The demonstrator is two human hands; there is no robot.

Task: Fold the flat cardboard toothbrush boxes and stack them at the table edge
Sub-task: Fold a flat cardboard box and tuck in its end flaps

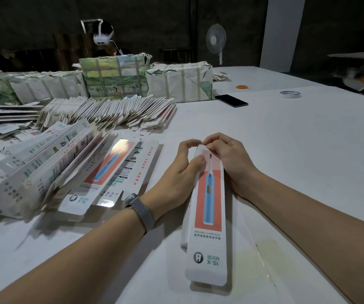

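Both hands work the far end of one toothbrush box [208, 207]: my left hand [182, 170] has its thumb pressed on the box face near the top and its fingers curled over the end, and my right hand [227, 159] pinches the little top flap [199, 145] between thumb and fingertip, touching the left fingertips there. Box lies lengthwise on the white surface [297, 150], near end pointing at me, printed side up, looks partly formed, not fully squared. Risks, my guess: flap is thin and small, a hard tuck could crease or tear it; if it misses the slot it buckles outward. Near end is unsupported, so pressing at the far end could slide or twist the whole box on the smooth surface. Thumb pressing on the face could dent the panel or flatten the tube again. Left forearm with the wristband [142, 212] sits just beside the flat box [113, 172] and the leaning pile of boxes [40, 172]; a careless elbow sweep could knock that pile over or shuffle it. Banded bundle of flats [108, 113] behind is well apart, low risk. Phone [231, 100] and tape roll [290, 93] far off, no issue. Which pile counts as the finished stack at the edge, cannot tell.
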